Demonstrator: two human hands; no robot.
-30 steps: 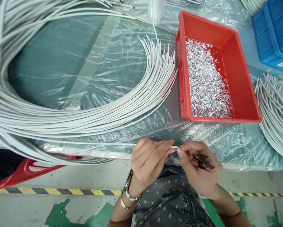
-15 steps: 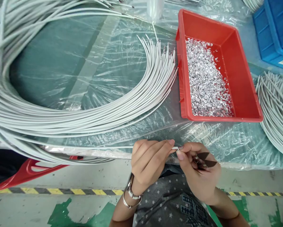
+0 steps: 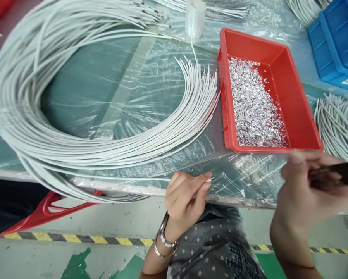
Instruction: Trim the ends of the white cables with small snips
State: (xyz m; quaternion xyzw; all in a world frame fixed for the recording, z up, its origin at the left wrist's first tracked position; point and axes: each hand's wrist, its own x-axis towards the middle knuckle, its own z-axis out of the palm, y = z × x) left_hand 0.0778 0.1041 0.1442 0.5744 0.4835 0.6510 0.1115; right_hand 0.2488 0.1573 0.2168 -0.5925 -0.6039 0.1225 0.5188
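Plastic-covered green table (image 3: 83, 81) over painted concrete floor; left hand (image 3: 185, 195) pinching a wire end (image 3: 208, 180), right hand (image 3: 304, 190) gripping dark cutters (image 3: 341, 173).

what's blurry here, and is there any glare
Head view: the right hand and its dark tool are smeared by motion blur; the left hand pinching a wire end is sharp; the plastic sheet shows soft white glare; edges bow from the wide lens.
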